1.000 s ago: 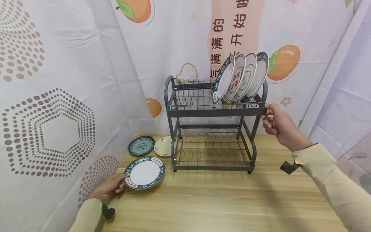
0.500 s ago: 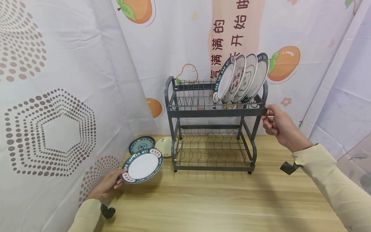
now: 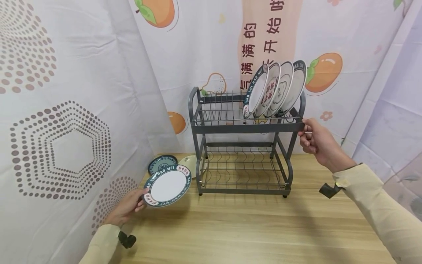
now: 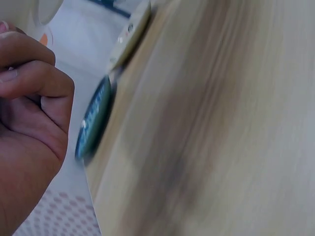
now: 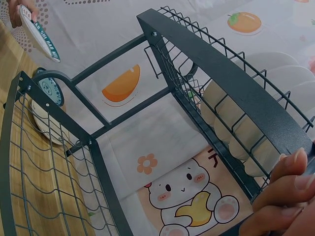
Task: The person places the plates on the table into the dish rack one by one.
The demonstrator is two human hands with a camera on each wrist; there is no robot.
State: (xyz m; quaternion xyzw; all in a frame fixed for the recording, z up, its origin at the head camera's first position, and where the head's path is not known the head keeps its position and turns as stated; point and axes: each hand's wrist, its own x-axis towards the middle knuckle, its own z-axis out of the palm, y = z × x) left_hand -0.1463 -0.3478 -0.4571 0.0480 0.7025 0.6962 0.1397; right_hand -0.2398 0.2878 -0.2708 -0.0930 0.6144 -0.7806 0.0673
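Note:
In the head view my left hand (image 3: 126, 207) pinches the left rim of a white plate (image 3: 168, 186) with a dark green lettered border. The plate is tilted and held above the table, partly covering two plates behind it. My right hand (image 3: 318, 141) grips the right front corner of a dark grey two-tier dish rack (image 3: 247, 128). Several plates (image 3: 257, 91) stand on edge in the right half of its upper tier. The left wrist view shows the curled fingers (image 4: 34, 78), with only a bit of the held plate (image 4: 29, 14) at the top corner.
A blue-green patterned plate (image 3: 158, 161) and a cream plate (image 3: 188, 161) lie on the wooden table (image 3: 230, 227), left of the rack. The rack's lower tier (image 3: 242, 168) holds no dishes. Printed curtains (image 3: 132, 91) hang close behind and to the left.
The left hand has raised the plate off the table and tilted it, then shifted it slightly to the right. My right hand has kept its grip on the rack corner.

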